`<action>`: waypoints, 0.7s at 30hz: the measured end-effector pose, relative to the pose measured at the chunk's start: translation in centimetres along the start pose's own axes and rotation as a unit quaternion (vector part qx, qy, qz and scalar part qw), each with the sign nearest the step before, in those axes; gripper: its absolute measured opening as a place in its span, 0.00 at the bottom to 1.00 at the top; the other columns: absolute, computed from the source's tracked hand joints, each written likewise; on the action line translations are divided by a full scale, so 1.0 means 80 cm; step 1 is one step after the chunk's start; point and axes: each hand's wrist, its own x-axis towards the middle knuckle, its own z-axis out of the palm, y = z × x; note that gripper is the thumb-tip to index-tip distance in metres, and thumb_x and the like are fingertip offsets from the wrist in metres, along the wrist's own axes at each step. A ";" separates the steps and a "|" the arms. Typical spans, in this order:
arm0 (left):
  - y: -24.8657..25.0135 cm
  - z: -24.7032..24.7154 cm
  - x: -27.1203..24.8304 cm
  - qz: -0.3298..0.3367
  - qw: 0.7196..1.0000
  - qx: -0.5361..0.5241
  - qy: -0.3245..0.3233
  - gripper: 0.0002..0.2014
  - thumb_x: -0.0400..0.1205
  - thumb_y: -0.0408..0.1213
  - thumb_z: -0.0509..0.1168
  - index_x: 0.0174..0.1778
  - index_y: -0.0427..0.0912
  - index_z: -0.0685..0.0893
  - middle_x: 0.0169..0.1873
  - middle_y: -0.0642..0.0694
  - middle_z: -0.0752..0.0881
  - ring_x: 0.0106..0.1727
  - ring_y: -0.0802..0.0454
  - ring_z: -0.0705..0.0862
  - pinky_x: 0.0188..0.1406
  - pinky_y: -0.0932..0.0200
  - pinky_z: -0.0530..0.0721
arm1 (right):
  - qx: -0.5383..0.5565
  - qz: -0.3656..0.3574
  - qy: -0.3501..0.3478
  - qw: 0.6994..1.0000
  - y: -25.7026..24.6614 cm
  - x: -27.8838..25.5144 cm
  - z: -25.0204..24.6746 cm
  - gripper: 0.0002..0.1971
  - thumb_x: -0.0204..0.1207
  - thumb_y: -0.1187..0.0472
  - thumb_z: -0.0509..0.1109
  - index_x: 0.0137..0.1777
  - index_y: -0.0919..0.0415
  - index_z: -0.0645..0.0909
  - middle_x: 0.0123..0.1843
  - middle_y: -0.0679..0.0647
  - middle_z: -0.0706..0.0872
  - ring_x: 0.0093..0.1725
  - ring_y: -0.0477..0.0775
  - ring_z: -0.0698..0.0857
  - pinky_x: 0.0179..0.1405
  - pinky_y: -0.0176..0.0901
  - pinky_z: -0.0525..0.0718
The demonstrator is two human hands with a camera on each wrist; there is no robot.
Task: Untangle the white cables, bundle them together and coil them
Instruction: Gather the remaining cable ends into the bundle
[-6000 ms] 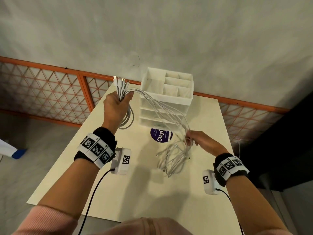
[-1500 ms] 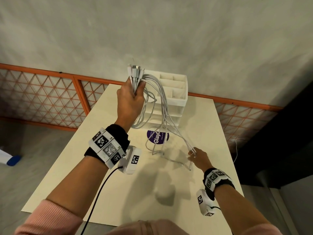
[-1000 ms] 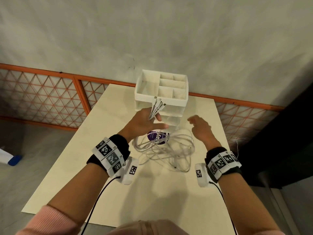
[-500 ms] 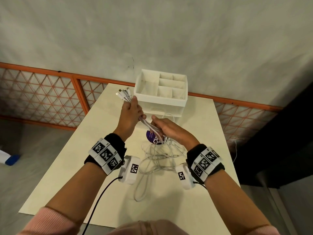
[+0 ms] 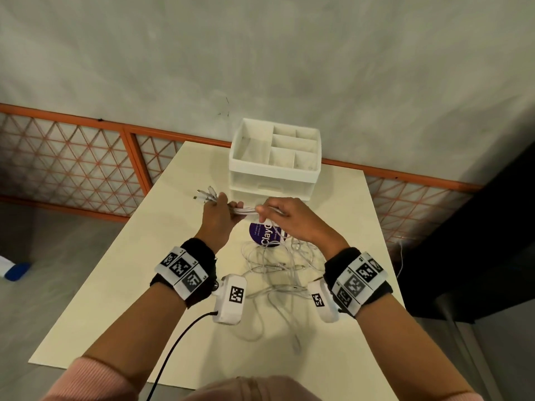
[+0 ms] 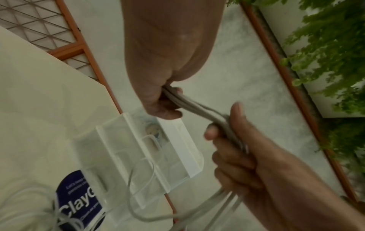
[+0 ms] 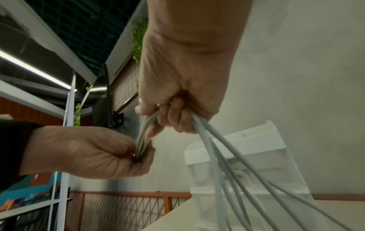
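Several white cables (image 5: pixel 246 210) run as one bundle between my two hands above the table. My left hand (image 5: pixel 217 216) grips the bundle near its plug ends (image 5: pixel 205 195), which stick out to the left. My right hand (image 5: pixel 285 217) grips the same bundle a short way to the right. The rest of the cables (image 5: pixel 278 273) hangs down and lies in loose loops on the table below my wrists. In the left wrist view the bundle (image 6: pixel 199 109) spans from the left hand (image 6: pixel 162 100) to the right hand (image 6: pixel 237 140). The right wrist view shows strands (image 7: pixel 221 156) fanning down from the right hand (image 7: pixel 173 115).
A white drawer organiser (image 5: pixel 275 160) with open top compartments stands at the back of the cream table (image 5: pixel 144 273). A purple round sticker (image 5: pixel 265 234) lies in front of it. An orange lattice railing (image 5: pixel 86 169) runs behind the table, and a blue object (image 5: pixel 16 270) lies on the floor at left.
Both hands had lowered the cables from high above the table. Over the last half second the right hand slid right along the bundle, away from the left hand, leaving a straight stretch.
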 end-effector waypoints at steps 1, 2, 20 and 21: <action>-0.003 0.000 -0.001 -0.013 1.000 0.024 0.013 0.14 0.87 0.32 0.52 0.35 0.39 0.71 0.30 0.43 0.74 0.26 0.53 0.80 0.25 0.61 0.86 | -0.004 -0.008 0.028 1.000 -0.004 0.000 0.003 0.21 0.81 0.44 0.61 0.37 0.59 0.84 0.29 0.44 0.81 0.27 0.37 0.77 0.32 0.29 0.71; -0.007 0.000 -0.001 -0.028 0.998 0.047 0.014 0.13 0.86 0.31 0.54 0.35 0.37 0.72 0.31 0.42 0.76 0.25 0.52 0.81 0.22 0.63 0.86 | -0.006 -0.014 0.057 0.998 -0.007 0.001 0.005 0.23 0.81 0.44 0.61 0.34 0.61 0.82 0.26 0.45 0.79 0.24 0.39 0.76 0.31 0.31 0.71; -0.009 0.005 -0.042 -0.001 0.922 0.252 -0.294 0.34 0.83 0.64 0.41 0.27 0.41 0.75 0.19 0.47 0.70 0.25 0.48 0.73 0.43 0.55 0.78 | 0.022 0.046 0.060 0.997 -0.016 0.014 -0.031 0.24 0.82 0.54 0.57 0.22 0.60 0.72 0.17 0.47 0.67 0.19 0.45 0.65 0.25 0.33 0.67; -0.010 0.005 -0.045 0.012 0.914 0.263 -0.308 0.32 0.82 0.66 0.41 0.26 0.42 0.69 0.20 0.49 0.64 0.23 0.50 0.65 0.38 0.56 0.77 | 0.025 0.050 0.065 0.996 -0.015 0.014 -0.036 0.24 0.82 0.53 0.57 0.23 0.60 0.72 0.16 0.47 0.67 0.19 0.45 0.65 0.25 0.34 0.66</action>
